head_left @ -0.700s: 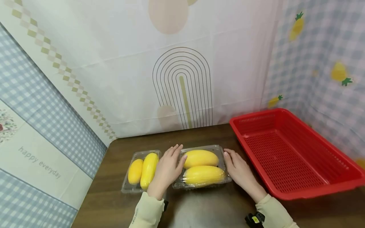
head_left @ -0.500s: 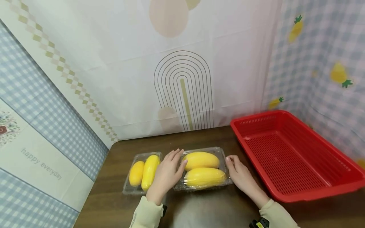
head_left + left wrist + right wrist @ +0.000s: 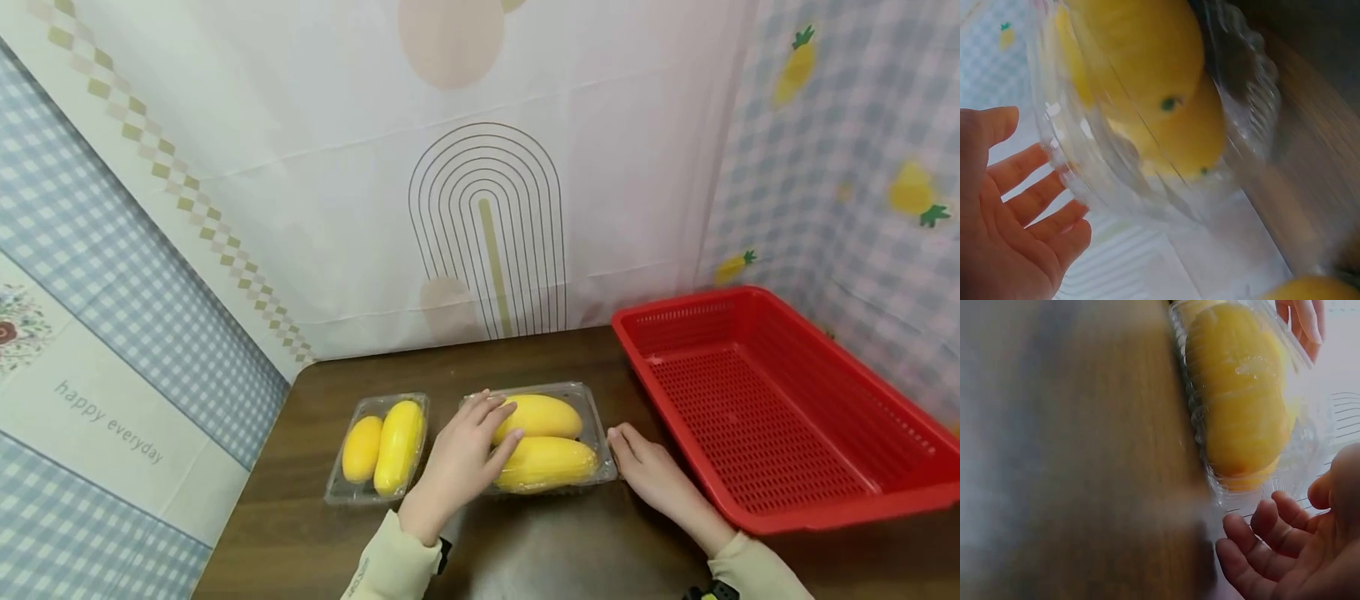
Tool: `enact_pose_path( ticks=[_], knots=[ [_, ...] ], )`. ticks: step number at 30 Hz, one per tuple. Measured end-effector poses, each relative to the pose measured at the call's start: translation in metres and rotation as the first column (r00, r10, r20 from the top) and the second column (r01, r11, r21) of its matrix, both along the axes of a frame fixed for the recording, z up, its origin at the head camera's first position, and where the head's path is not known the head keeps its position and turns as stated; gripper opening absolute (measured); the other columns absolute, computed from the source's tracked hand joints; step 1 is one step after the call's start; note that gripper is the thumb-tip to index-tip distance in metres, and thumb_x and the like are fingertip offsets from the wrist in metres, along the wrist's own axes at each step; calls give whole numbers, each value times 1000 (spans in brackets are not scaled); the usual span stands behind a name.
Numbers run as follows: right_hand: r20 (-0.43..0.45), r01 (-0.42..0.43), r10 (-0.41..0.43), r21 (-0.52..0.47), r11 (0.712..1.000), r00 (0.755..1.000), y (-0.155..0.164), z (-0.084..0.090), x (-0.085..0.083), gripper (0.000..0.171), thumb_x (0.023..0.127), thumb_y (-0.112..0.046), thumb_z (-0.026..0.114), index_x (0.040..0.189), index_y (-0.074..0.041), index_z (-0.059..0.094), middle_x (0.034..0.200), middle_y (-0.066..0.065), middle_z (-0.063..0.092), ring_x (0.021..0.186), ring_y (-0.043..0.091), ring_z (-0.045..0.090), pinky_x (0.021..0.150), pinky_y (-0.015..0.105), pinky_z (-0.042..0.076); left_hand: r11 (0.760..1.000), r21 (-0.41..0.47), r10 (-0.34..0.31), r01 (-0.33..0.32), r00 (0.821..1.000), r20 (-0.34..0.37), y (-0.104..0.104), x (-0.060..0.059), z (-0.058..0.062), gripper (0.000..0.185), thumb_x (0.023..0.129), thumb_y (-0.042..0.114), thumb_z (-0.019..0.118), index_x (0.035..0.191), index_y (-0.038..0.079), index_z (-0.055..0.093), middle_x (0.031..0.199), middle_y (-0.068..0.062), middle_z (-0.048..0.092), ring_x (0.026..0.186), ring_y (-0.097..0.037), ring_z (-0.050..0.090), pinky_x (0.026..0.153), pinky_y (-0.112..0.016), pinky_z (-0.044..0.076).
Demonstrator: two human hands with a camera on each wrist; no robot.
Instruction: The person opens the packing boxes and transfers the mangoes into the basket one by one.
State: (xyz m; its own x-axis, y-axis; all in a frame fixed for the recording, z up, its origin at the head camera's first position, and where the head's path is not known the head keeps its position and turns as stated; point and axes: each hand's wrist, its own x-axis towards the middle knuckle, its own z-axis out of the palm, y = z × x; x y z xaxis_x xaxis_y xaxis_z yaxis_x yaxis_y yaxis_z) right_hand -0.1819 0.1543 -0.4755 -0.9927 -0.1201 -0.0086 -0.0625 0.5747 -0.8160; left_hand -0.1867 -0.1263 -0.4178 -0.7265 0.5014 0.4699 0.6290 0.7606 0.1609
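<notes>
A clear plastic clamshell box point(image 3: 592, 417) holding two yellow mangoes point(image 3: 546, 462) sits mid-table. My left hand point(image 3: 468, 446) lies on its left side, fingers straight across the lid. My right hand point(image 3: 648, 475) rests with relaxed fingers against the box's right edge. In the left wrist view the box point(image 3: 1147, 131) and my straight fingers point(image 3: 1035, 200) show close up. The right wrist view shows the box point(image 3: 1241, 406) beside my loosely bent fingers point(image 3: 1272, 531). A second clear box point(image 3: 378, 446) with two yellow mangoes stands to the left.
A big red perforated plastic basket point(image 3: 780, 408) with nothing in it stands at the right of the dark wooden table point(image 3: 525, 550). Patterned cloth walls close in the back and both sides. The table's near middle is bare wood.
My left hand has slid right, from the gap between the boxes onto the lid of the right box. My right hand has drawn slightly nearer along the box's right edge.
</notes>
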Motion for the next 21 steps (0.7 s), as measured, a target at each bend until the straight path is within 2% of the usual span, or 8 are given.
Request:
enact_pose_path(
  ticks=[5, 9, 15, 21],
  knots=[
    [38, -41, 43, -53, 998, 998, 4, 0, 5, 26, 111, -26, 39, 101, -8, 55, 73, 5, 51, 64, 19, 52, 60, 30, 45, 998, -42, -43, 43, 999, -3, 13, 3, 2, 43, 100, 40, 61, 132, 11, 66, 133, -8, 64, 131, -29, 53, 103, -42, 47],
    [85, -118, 127, -99, 988, 988, 9, -2, 9, 28, 111, -26, 36, 99, -8, 54, 72, 4, 54, 66, 19, 55, 63, 29, 47, 992, -88, -95, 94, 995, -10, 23, 5, 2, 43, 100, 41, 61, 131, 12, 67, 132, -5, 65, 127, -25, 57, 101, -39, 48],
    [101, -252, 281, -232, 939, 954, 17, -5, 14, 31, 112, -26, 34, 100, -4, 52, 74, 5, 58, 68, 19, 58, 62, 29, 46, 975, -157, -169, 159, 984, -56, 35, 5, 0, 42, 98, 41, 65, 129, 13, 68, 129, -4, 66, 124, -24, 59, 106, -34, 44],
    [161, -283, 356, -352, 892, 921, 21, -5, 19, 36, 111, -31, 33, 111, 1, 49, 77, 7, 60, 70, 21, 60, 64, 29, 48, 960, -197, -219, 199, 972, -86, 46, 6, -5, 45, 96, 40, 68, 131, 12, 67, 129, -3, 66, 125, -23, 58, 105, -32, 44]
  ],
)
